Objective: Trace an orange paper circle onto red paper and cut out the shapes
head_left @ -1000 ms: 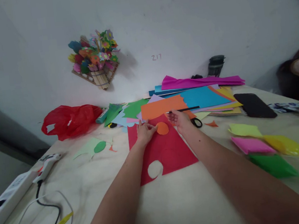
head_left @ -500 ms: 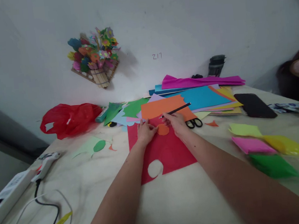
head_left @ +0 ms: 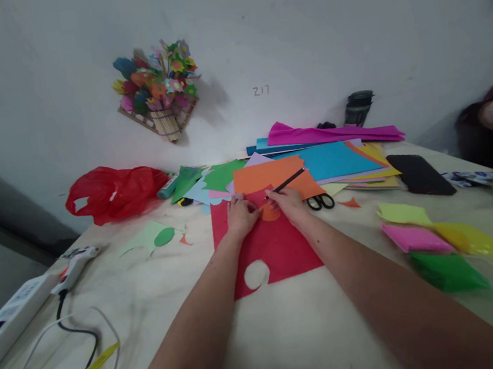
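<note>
A red sheet of paper [head_left: 275, 252] with a round hole near its front edge lies in front of me, an orange paper circle [head_left: 270, 212] on top of it. My left hand [head_left: 241, 215] rests on the red sheet, fingers apart, its thumb side pressing the circle's left edge. Between the fingers of my right hand [head_left: 288, 203] is a dark pencil [head_left: 288, 182], its tip at the circle's upper edge and its rear end slanting up to the right. The right hand partly covers the circle.
Stacked coloured sheets [head_left: 341, 160] lie behind my hands. Black-handled scissors [head_left: 321, 201] and a phone [head_left: 420, 174] are to the right, with coloured packets [head_left: 451, 268] nearer. On the left are a red plastic bag [head_left: 115, 192], a green paper oval [head_left: 164, 236] and a power strip [head_left: 17, 308].
The pencil tip has shifted slightly left and down along the circle's upper edge, and its rear end has dropped leftward. My left hand stays on the paper.
</note>
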Available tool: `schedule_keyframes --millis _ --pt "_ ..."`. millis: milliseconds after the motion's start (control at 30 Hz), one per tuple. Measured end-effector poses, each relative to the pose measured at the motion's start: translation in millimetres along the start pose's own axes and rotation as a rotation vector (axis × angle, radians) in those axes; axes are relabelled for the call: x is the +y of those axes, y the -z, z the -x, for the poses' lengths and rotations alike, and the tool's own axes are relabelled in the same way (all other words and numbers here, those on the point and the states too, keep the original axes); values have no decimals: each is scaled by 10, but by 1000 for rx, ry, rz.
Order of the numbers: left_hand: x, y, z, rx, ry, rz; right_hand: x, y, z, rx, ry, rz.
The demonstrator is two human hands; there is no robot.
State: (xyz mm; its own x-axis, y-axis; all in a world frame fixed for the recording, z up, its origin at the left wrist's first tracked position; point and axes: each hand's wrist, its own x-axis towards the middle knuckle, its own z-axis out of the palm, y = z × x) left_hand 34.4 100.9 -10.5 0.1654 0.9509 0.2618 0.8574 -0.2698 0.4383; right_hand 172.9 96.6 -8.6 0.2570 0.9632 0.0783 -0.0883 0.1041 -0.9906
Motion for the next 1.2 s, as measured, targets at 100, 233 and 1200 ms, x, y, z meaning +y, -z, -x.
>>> schedule_keyframes --millis 100,233,1200 --pt "-27 46 -19 76 69 77 -6 0 0 2 -4 8" --pt "-11 192 -31 -26 56 75 44 6 -35 -7 5 19" --pt "306 195 676 -241 -177 -305 108 -2 -114 -94 140 205"
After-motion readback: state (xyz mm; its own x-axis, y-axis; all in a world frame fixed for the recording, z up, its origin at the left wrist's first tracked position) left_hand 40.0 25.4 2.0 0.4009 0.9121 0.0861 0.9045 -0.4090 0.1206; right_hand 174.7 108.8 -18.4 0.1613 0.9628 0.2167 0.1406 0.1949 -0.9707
